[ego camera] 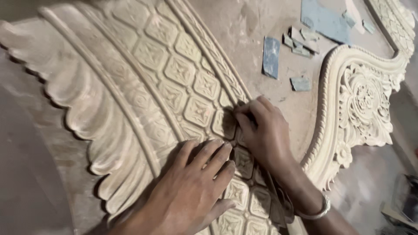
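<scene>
Pale carved wood panel lying under both my hands, diamond band arcing up-left. Right hand nearer, fingertips pinching small dark scrap against tile; left hand pressing flat, fingers spread.

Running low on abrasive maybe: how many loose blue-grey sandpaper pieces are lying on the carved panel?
About 7: one tall strip, one small scrap below it, a cluster of roughly three, a large sheet at the top, and small bits beyond. Overlaps may hide more.

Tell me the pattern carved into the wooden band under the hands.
A grid of diamond-shaped tiles, each with a small four-petal flower, in pale unfinished wood; the head view shows it.
</scene>
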